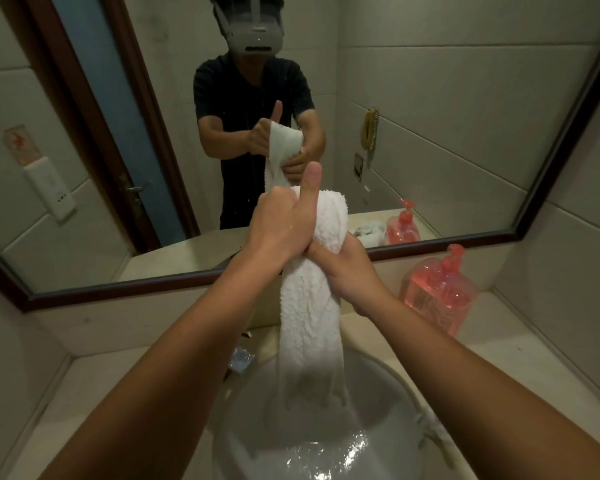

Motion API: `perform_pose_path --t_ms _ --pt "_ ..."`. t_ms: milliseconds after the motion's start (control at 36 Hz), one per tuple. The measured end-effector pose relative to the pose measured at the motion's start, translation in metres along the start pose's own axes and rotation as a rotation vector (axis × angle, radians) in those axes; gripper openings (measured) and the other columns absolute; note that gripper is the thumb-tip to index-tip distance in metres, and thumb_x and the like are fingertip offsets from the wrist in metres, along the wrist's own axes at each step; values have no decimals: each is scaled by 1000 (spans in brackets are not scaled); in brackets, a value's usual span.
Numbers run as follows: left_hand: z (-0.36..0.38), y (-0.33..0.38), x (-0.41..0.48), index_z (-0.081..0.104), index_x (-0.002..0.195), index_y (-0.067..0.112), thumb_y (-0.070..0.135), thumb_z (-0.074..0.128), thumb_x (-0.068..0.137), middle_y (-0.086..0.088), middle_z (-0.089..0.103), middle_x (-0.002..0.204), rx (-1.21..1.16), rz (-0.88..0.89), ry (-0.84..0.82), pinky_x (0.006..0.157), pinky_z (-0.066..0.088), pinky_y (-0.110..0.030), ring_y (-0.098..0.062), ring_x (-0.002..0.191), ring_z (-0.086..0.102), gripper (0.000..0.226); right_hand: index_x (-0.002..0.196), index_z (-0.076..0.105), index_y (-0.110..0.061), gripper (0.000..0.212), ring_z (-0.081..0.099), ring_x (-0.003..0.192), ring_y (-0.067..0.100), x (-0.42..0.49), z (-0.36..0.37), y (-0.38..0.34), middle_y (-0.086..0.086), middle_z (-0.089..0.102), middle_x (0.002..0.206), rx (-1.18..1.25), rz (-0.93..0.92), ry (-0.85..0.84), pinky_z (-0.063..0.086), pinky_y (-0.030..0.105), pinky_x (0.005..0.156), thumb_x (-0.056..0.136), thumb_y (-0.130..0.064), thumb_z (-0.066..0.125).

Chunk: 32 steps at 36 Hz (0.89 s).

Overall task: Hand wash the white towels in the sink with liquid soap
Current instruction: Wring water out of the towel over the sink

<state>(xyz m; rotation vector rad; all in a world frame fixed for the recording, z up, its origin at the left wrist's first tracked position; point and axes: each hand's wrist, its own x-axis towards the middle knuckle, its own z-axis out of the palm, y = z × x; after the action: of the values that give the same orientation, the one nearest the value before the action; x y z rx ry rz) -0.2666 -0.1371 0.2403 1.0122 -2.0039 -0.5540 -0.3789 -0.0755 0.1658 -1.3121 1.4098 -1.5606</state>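
Towel [309, 306], white and wet, is held upright over the sink [388, 386], lower end hanging into the basin. Its top is gripped by the left hand [281, 226], thumb raised, and by the right hand [347, 271] just below, fingers clenched round it.

Pale tiled walls [582, 237] enclose a beige desk [499, 358] beneath a dark-framed mirror [447, 133] reflecting a wood-trimmed door [94, 98] and a wall telephone [370, 129].

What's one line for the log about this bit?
step: wringing | left hand: grips white towel high | right hand: grips it lower | towel end: hangs over sink | soap bottle: right of sink
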Motion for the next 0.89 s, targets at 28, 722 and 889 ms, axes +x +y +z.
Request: perform_pose_path --t_ms 28,722,889 --pt "0 -4 2 69 79 -6 74 21 104 -21 72 78 -54 -55 -48 67 48 -39 -20 65 63 97 136 67 -14 49 76 109 12 -1 -1 1 -1 79 120 21 21 -2 62 33 92 95 -38 79" --pt "6 -7 -31 61 56 32 64 66 94 13 62 53 -52 -1 314 51 40 -17 -1 51 63 50 131 70 -13 32 78 101 14 -7 -10 -15 2 80 115 -5 15 -130 65 34 87 102 -28 72" --pt "3 -16 -40 71 76 26 80 54 84 18 65 66 -48 2 397 53 43 -15 3 60 65 57 124 72 -17 27 78 102 21 -7 -7 -19 3 80 112 -51 7 -168 62 54 94 101 -30 74"
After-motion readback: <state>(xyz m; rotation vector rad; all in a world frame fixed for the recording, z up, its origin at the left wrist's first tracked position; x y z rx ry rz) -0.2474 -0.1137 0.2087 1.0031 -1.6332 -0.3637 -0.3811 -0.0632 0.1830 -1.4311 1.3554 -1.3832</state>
